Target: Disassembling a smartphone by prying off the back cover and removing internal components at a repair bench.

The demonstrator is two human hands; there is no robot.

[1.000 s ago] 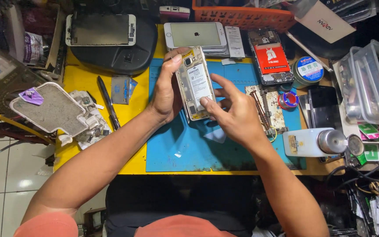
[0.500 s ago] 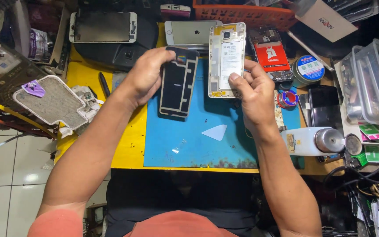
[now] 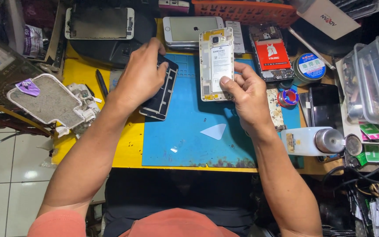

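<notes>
Here, phone body (image 3: 216, 63) above right-hand grip (image 3: 246, 94)

both forearms reach forward, bare below orange sleeves. left hand (image 3: 140, 75) lies palm down, fingers spread flat, left of the blue mat's middle. right hand (image 3: 247, 93) is raised, thumb and fingertips pinching, above the mat's right half.

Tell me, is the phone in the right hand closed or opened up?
Opened up: the phone body in the right hand shows its bare battery and inner frame; the left hand holds the separated black panel.
</notes>
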